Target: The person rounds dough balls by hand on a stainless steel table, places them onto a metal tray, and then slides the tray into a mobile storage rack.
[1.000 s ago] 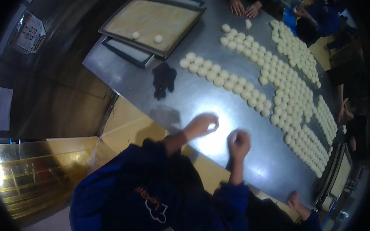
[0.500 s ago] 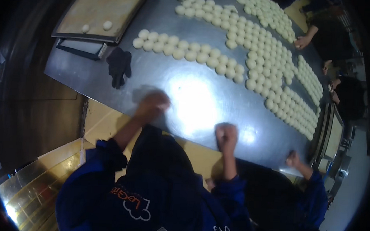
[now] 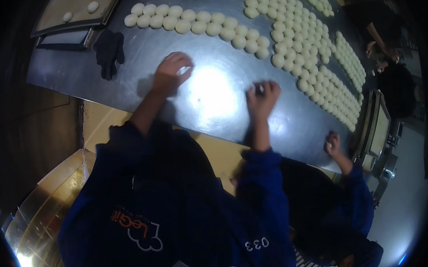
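Observation:
Over the bare steel of the table [image 3: 145, 52], my left hand [image 3: 170, 74] is held with fingers bent and the thumb apart. It is empty. My right hand [image 3: 263, 100] hovers above the same surface farther right, its fingers loosely curled and a dark gap showing between them and the thumb. I see nothing in it. Beyond both hands runs a double row of pale round dough balls [image 3: 198, 27], which neither hand touches. A larger block of dough balls [image 3: 301, 46] lies to the far right of that row.
A dark glove [image 3: 109, 53] lies on the table at left, beside a tray [image 3: 50, 27] holding two dough balls. At my right, a co-worker's hand [image 3: 333, 144] reaches over the table edge. Other people stand across the table. Another tray [image 3: 380, 125] stands at the far right.
Both my hands have moved forward over the table, and my right hand has loosened from a fist. The view has shifted, so the dough balls, glove and tray sit higher and farther left.

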`<state>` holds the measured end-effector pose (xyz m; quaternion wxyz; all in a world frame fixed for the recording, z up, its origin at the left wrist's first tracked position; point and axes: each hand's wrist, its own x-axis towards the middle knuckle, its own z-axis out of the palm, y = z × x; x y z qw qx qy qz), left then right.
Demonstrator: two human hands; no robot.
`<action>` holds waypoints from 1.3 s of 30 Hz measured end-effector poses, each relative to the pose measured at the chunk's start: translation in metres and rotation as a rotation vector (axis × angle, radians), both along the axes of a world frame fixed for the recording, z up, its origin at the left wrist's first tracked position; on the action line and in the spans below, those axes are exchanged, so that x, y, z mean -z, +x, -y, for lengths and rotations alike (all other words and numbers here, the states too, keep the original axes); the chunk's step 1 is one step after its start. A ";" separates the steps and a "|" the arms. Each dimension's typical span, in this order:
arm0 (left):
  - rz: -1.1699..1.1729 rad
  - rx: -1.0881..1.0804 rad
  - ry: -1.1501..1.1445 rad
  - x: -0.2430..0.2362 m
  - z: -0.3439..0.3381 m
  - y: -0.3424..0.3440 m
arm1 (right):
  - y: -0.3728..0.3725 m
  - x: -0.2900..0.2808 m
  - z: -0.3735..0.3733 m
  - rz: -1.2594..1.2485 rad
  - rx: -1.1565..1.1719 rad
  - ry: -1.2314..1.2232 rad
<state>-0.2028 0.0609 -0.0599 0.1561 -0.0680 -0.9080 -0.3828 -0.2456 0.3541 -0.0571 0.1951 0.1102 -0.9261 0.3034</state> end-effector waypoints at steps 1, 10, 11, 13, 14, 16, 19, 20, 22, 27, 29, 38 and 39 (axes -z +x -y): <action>-0.097 0.037 0.100 0.003 -0.016 -0.006 | 0.000 0.000 0.020 -0.003 -0.022 -0.124; -0.054 -0.025 -0.038 0.005 0.008 0.011 | 0.013 0.013 -0.021 -0.047 0.034 0.037; -0.092 -0.003 -0.012 0.002 -0.007 0.000 | 0.005 0.016 -0.007 -0.084 -0.008 -0.061; -0.021 -0.026 -0.038 0.024 -0.029 0.011 | 0.022 0.004 0.031 0.249 -0.043 -0.113; 0.079 0.071 -0.040 0.027 -0.030 0.017 | 0.034 0.015 0.017 0.223 -0.141 -0.019; 0.151 -0.001 0.097 0.003 -0.024 0.036 | 0.065 0.000 -0.001 0.130 -0.077 -0.046; 0.025 -0.005 0.177 0.004 0.004 0.063 | 0.090 0.001 -0.046 0.167 -0.019 -0.112; 0.043 -0.017 0.174 0.005 0.012 0.066 | 0.094 0.005 -0.059 0.201 0.002 -0.141; 0.135 -0.051 0.153 0.002 0.018 0.070 | 0.086 -0.006 -0.062 0.330 -0.061 -0.154; 0.251 0.005 0.005 -0.022 0.003 0.043 | 0.054 -0.023 -0.031 0.336 -0.191 -0.042; 0.277 0.004 -0.071 -0.020 -0.003 0.039 | 0.054 -0.016 -0.020 0.333 -0.168 0.023; 0.388 0.128 -0.197 -0.009 0.007 0.007 | 0.060 -0.014 -0.021 0.282 -0.120 0.129; 0.796 0.263 -0.419 -0.007 0.018 0.000 | 0.056 -0.013 -0.020 0.314 -0.183 0.174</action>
